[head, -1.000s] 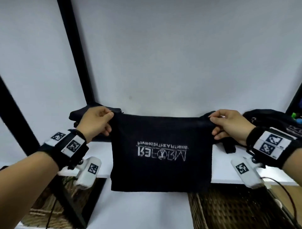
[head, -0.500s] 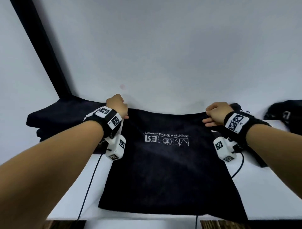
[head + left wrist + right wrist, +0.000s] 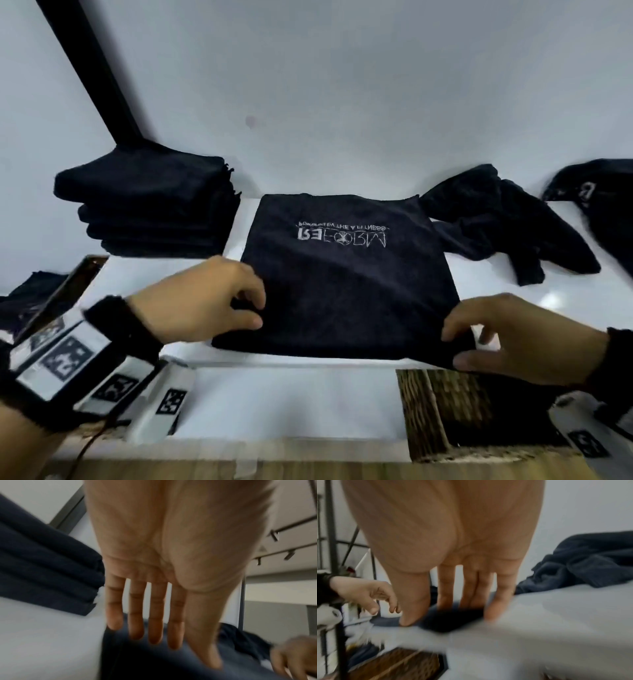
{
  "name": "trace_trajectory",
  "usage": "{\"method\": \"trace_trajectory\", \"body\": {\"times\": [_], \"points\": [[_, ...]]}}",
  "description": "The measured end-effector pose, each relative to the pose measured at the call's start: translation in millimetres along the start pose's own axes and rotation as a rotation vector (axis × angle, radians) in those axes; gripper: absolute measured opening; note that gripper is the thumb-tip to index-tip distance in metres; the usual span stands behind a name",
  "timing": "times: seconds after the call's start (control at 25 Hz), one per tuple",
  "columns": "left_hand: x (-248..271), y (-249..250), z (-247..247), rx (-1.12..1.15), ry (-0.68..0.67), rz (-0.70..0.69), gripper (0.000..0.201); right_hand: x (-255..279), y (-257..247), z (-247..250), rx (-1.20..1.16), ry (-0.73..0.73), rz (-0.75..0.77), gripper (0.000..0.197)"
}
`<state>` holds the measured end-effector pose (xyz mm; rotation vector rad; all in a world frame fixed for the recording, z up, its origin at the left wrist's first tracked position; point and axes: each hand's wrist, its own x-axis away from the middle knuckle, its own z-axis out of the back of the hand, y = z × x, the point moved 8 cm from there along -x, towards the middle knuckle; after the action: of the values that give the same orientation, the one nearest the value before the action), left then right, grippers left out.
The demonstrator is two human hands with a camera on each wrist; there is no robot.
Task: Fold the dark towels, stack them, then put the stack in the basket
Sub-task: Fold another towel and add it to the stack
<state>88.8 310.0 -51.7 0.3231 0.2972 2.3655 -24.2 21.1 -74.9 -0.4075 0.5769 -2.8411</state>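
Note:
A dark towel with a white logo lies spread flat on the white table, its near edge at the table's front. My left hand hovers at the near left corner, fingers straight and spread in the left wrist view, thumb touching the cloth. My right hand is at the near right corner: its straight fingers lie over the corner and the thumb touches its edge. A stack of folded dark towels sits at the back left. A wicker basket stands below the front edge.
Crumpled dark towels lie at the back right, and another lies at the far right edge. A black post rises behind the stack. A second framed basket holding dark cloth sits low on the left.
The towel, held up a second ago, now lies flat on the table. Both hands let go of its far corners and moved back to its near corners.

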Motion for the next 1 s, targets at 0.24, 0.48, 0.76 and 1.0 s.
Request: {"method": "trace_trajectory", "body": {"times": [0.24,0.48,0.76,1.0], "points": [[45.1,-10.8,-54.1,-0.067,0.175,-0.034,0.042,17.2,7.3,-28.9,0.253,0.24,0.143,0.035],[73.0,5.3,-48.2,-0.179,0.372,-0.106,0.026,36.8,13.0,-6.3,0.259,0.432,0.195,0.026],[71.8,18.9,150.0,0.031,0.851,0.062,0.023,39.8,-15.9,187.1,-0.04,0.885,0.114,0.014],[74.8,31.4,231.8,0.337,1.016,0.055,0.008,37.1,-23.0,267.7,-0.276,0.962,0.111,0.005]]}}
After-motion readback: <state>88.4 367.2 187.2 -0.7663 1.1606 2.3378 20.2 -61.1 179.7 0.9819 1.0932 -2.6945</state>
